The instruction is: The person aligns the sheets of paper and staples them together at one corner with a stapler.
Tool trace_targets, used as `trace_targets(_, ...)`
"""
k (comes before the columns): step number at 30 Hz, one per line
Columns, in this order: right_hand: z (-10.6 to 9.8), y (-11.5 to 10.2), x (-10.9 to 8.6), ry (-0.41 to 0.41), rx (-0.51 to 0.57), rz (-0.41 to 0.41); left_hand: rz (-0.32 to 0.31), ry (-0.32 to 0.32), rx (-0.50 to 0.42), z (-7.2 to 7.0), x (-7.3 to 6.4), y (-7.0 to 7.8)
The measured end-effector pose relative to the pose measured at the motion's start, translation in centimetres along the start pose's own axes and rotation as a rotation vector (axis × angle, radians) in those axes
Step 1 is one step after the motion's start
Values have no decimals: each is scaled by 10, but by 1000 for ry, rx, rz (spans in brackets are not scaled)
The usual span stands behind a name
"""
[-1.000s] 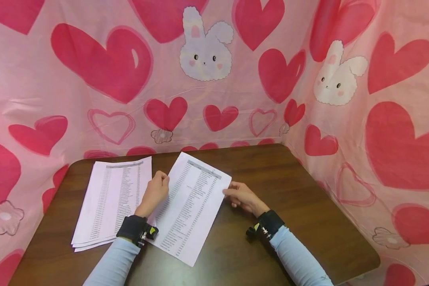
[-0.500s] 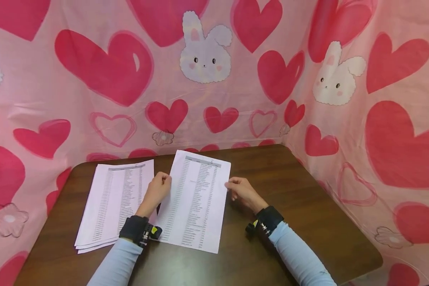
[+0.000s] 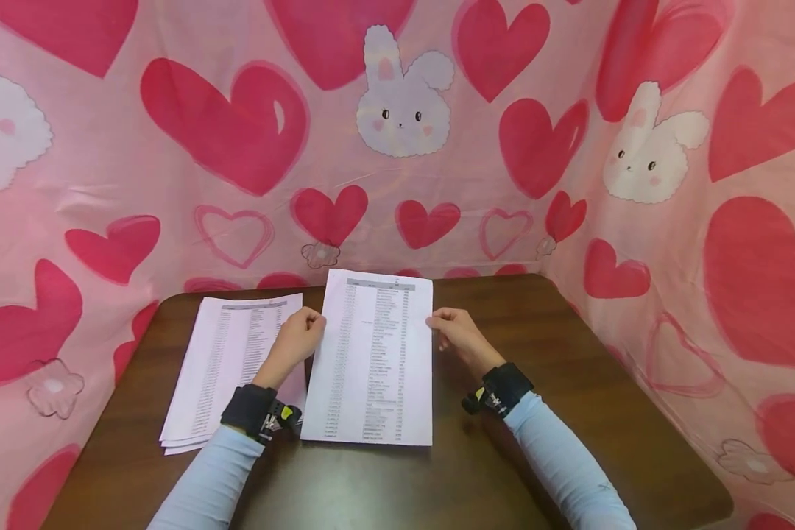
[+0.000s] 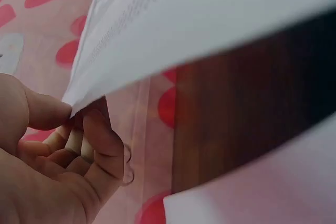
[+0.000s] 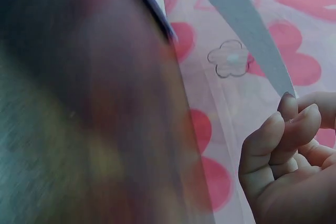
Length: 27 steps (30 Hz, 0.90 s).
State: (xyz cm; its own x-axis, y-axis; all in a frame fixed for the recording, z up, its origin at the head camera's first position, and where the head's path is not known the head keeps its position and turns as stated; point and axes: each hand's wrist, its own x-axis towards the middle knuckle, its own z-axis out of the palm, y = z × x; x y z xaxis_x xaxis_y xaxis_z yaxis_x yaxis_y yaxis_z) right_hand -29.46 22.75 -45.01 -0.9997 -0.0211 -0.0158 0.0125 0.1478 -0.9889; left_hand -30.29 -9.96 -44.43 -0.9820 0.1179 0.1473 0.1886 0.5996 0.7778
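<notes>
A printed sheet of paper with a grey header band and columns of small text is held up above the table, nearly straight to the view. My left hand pinches its left edge between thumb and curled fingers, which the left wrist view shows close up at the paper's edge. On the opposite side my right hand pinches the right edge; in the right wrist view the fingertips meet the sheet's thin edge. The small print is too blurred to read.
A stack of similar printed sheets lies on the left of the brown wooden table, partly behind the left forearm. A pink curtain with hearts and rabbits hangs around the far and right sides.
The held sheet has turned from a slant to nearly upright, its lower edge swinging right and rising. Both hands keep their pinch, and the right hand has moved slightly up. The view has shifted left.
</notes>
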Motion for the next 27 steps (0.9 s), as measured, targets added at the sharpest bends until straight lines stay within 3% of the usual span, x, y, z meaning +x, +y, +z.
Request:
trace_targets(9, 31, -16, 20, -86, -10, -28, 2, 0, 59, -39, 2, -15)
trace_targets(15, 60, -25, 37, -112, -13, -39, -44, 19, 83, -65, 1, -27)
trace_targets(20, 85, -36, 54, -159, -90, -30, -80, 43, 94, -86, -1, -38)
trace_targets(27, 119, -49, 68, -196, -109, -3, -125, 28, 88, -116, -6, -52)
